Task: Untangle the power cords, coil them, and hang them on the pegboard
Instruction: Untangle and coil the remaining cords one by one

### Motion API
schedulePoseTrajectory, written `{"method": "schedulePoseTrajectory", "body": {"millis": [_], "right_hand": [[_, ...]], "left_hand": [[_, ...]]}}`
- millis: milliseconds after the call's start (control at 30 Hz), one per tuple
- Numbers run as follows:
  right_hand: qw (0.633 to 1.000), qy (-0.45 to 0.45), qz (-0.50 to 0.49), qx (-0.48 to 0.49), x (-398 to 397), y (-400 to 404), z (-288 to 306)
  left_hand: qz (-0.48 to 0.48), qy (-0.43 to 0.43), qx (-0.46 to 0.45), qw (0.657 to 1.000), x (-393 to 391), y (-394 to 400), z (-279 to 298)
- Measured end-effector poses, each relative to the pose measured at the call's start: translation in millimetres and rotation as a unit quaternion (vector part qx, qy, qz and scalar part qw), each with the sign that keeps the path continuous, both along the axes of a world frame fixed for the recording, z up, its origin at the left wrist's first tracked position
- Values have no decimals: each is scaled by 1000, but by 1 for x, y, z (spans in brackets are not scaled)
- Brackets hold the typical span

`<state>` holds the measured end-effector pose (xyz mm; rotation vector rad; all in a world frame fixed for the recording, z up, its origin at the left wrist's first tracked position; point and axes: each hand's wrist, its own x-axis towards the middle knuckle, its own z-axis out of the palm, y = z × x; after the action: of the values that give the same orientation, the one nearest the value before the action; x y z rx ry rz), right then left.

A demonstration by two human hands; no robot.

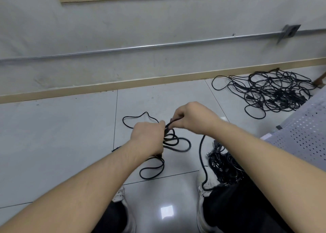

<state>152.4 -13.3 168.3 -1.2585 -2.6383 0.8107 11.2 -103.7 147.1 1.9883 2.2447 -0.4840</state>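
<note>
Right now the cord (169,141) is being coiled: it hangs between the two hands above the floor (70,135), with a few loops bunched under the left hand (148,137) and slack trailing onto the tiles in a loop on the far side and another nearer the shoes. The left hand has its fingers curled round the gathered loops. The right hand (192,118) pinches a strand just beside them — it looks like the next turn being fed in, though the strands blur where the hands meet and I cannot tell which strand goes where.

So the step in hand is the coiling of one cord, freed from the rest. The next move, I judge, calls for drawing in the floor slack turn by turn without letting the held loops slip or cross.

Beside the right shoe lies a bundle (224,165) of dark cords with plugs, and one strand runs from it toward the right hand. Well apart, by the skirting, a tangle (275,91) waits — much of the task is left.

No container shows; a perforated panel (303,135) stands at the right edge, nothing hung on the part in view.
</note>
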Motion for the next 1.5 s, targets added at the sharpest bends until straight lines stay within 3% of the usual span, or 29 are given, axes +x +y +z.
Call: {"method": "schedulePoseTrajectory", "body": {"millis": [200, 267, 333, 433, 500, 700, 833, 933, 1000, 1100, 1200, 1333, 1500], "right_hand": [[996, 56, 64, 2, -9, -32, 4], [990, 93, 101, -20, -6, -36, 6], [984, 130, 103, -63, -2, -38, 7], [975, 151, 52, -156, 6, -32, 5], [969, 129, 34, -208, 12, -27, 3], [962, 74, 69, -254, 32, -9, -5], [986, 81, 21, -144, 43, 7, -10], [997, -41, 21, -60, 34, 4, -8], [994, -106, 18, 29, 27, 7, -11], [994, -64, 9, 84, 20, 13, -14], [995, -46, 1, 93, 12, 10, -13], [993, -25, -2, 115, -7, -3, -3], [994, 4, 18, 104, -21, -21, 14]], "left_hand": [[118, -125, 65, 983, -25, 12, 6], [174, -205, 71, 961, -36, 12, 11], [231, -363, 66, 900, -43, 11, 11], [279, -566, 31, 775, -45, 5, 16], [265, -606, 28, 750, -44, 2, 22], [148, -644, 39, 750, -53, -4, 37], [55, -620, -31, 782, -48, -16, 51], [26, -597, -69, 799, -38, -21, 55], [12, -543, -94, 834, -33, -21, 55], [-36, -395, -147, 906, -19, -24, 55], [-84, -255, -158, 950, -5, -27, 49], [-95, -112, -159, 976, 0, -23, 34], [42, -98, -119, 987, -20, -7, 25]]}}
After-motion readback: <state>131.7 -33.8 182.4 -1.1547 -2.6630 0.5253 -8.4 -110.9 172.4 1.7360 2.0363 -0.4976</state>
